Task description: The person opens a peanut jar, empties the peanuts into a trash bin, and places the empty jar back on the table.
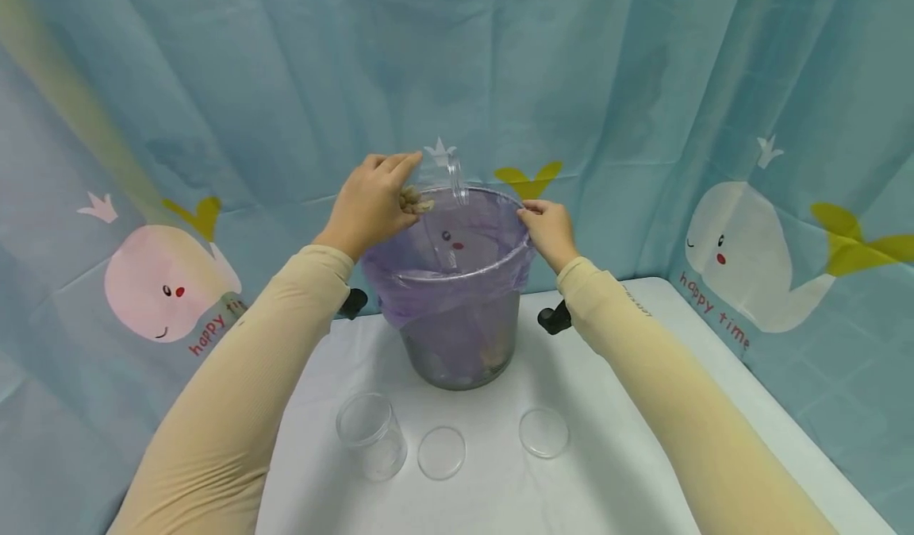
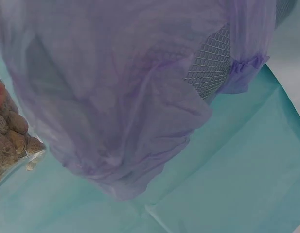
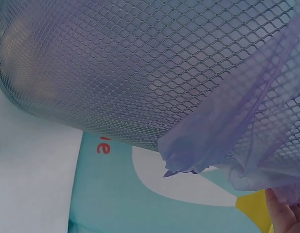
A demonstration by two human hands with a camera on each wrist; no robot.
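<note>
My left hand holds a clear jar tipped on its side above the bin, its mouth facing right. Brown, lumpy, nut-like pieces lie inside that jar; their exact kind is hard to tell. Below stands a metal mesh waste bin, lined with a purple plastic bag folded over its rim. At the rim's right side my right hand pinches the bag edge between thumb and fingers. Through the mesh, a blurred brownish patch shows low in the bin.
On the white table, in front of the bin, an upright clear jar stands at left. Two clear round lids lie flat to its right. A blue printed curtain hangs close behind the bin and along both sides.
</note>
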